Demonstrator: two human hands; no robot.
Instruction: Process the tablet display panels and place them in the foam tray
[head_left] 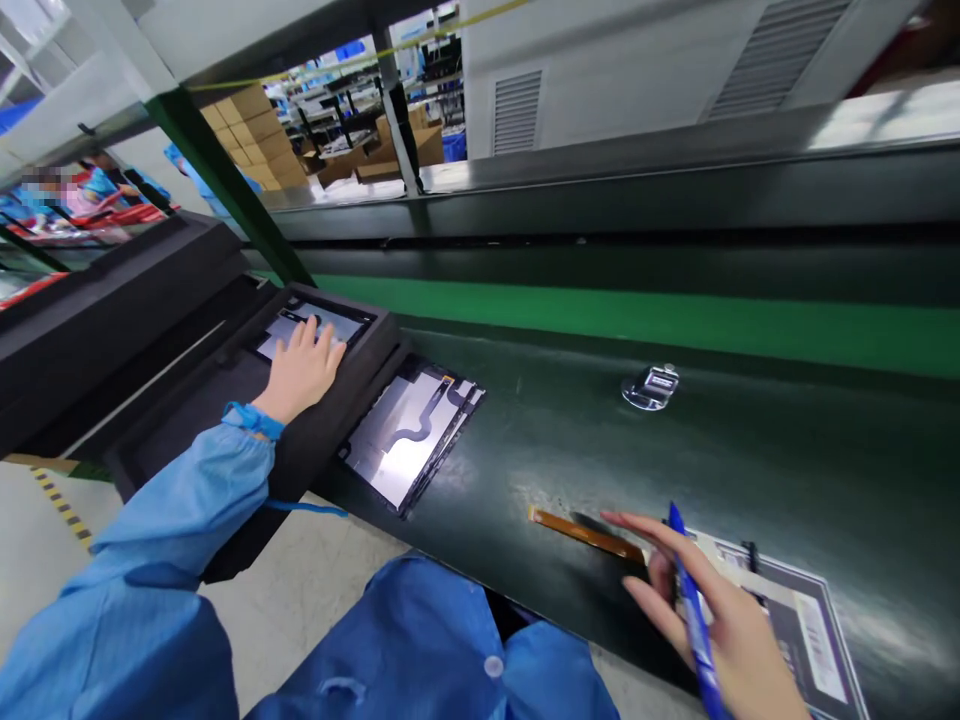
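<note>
You sit at the near edge of the long dark-green conveyor bench (750, 440), which runs left to right.

At its left end stands a black foam tray stack (225, 400). A flat panel with a silvery screen (315, 325) lies in the top recess. Your left hand (300, 372) lies open and flat on that panel, pressing it, gripping nothing.

Just right of the stack, by the near edge, rests a second silvery panel with a dark S-shaped flex cable on its back (409, 435), one side tucked against the foam.

Your right hand (720, 620), at the near right of the bench, pinches a blue pen (694, 610) between its fingers. Fingertips reach toward an amber flex ribbon strip (585, 532). Whether they touch it I cannot tell. Beneath the wrist lies a dark-framed panel with a white label (810, 620).

A small clear plastic piece (651, 387) sits alone mid-bench.

Risks, as judged:
- Pen tip could scratch the ribbon or the labelled panel.
- Uneven palm pressure might crack the tray panel.
- The tucked panel may slide off the near edge.
</note>
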